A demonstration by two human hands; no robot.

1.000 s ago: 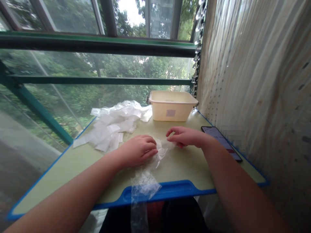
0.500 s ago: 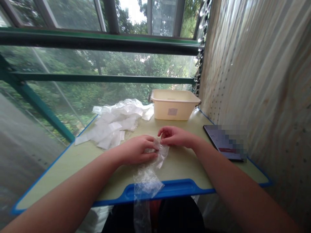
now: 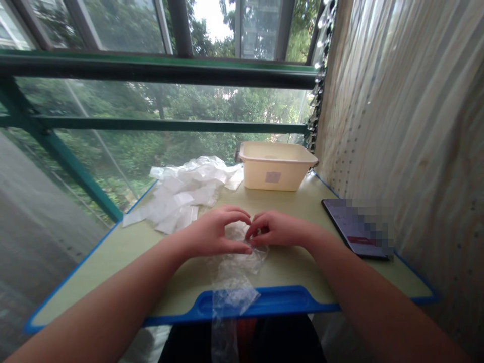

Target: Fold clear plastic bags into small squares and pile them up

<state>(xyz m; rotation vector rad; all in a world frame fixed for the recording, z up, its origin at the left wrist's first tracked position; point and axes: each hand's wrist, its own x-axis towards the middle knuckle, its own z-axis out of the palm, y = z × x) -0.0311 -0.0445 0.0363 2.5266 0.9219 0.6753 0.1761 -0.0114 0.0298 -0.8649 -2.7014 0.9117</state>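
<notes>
A crumpled strip of clear plastic film (image 3: 234,292) lies on the table and hangs down over its front edge. My left hand (image 3: 217,232) is over the film's upper end, with thumb and forefinger spread apart in a curve. Facing it, my right hand (image 3: 276,229) has its fingers bent, and thumb and fingertips come together on the film. The fingertips of both hands nearly meet. Part of the film is hidden under the hands.
A pile of white plastic bags (image 3: 185,191) lies at the back left. A cream plastic tub (image 3: 280,174) stands at the back. On the right lies a tablet (image 3: 351,227), partly blurred. The table (image 3: 102,262) has a blue edge; a curtain (image 3: 408,126) hangs close on the right.
My left thumb and forefinger have spread apart. My right hand has come slightly lower, its fingers curling in to the film. The whole view has shifted a little.
</notes>
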